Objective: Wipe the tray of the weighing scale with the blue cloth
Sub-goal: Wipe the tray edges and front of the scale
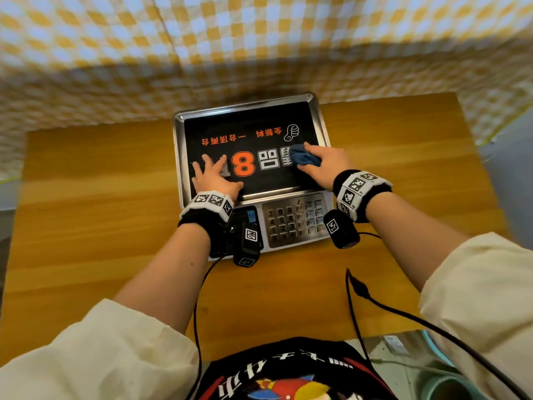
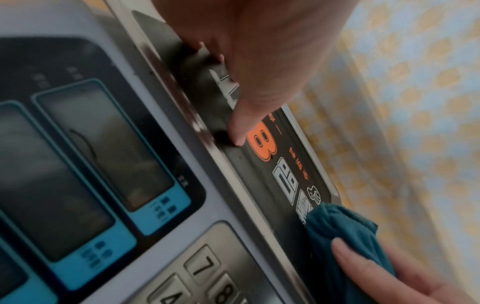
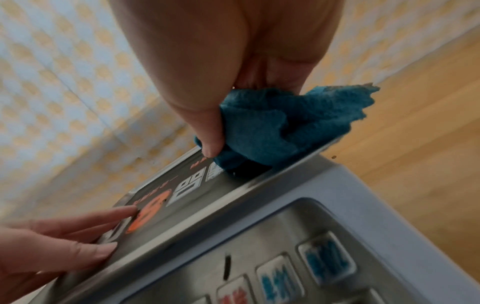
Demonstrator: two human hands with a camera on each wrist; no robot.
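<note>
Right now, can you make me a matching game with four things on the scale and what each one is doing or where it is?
Things:
1. crumpled blue cloth
2. left hand
3. shiny metal tray
4. grey number keypad

Places or states:
A. spread flat on the tray's left part
B. nearest the person, in front of the tray
C. gripped by the right hand
D. on top of the scale, black sticker inside

Pairs: 1-C, 2-A, 3-D, 4-B

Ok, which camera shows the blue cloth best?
The right wrist view: the blue cloth fills mid-frame, bunched under the right hand on the tray. Head view shows a small patch; left wrist view one corner.
</note>
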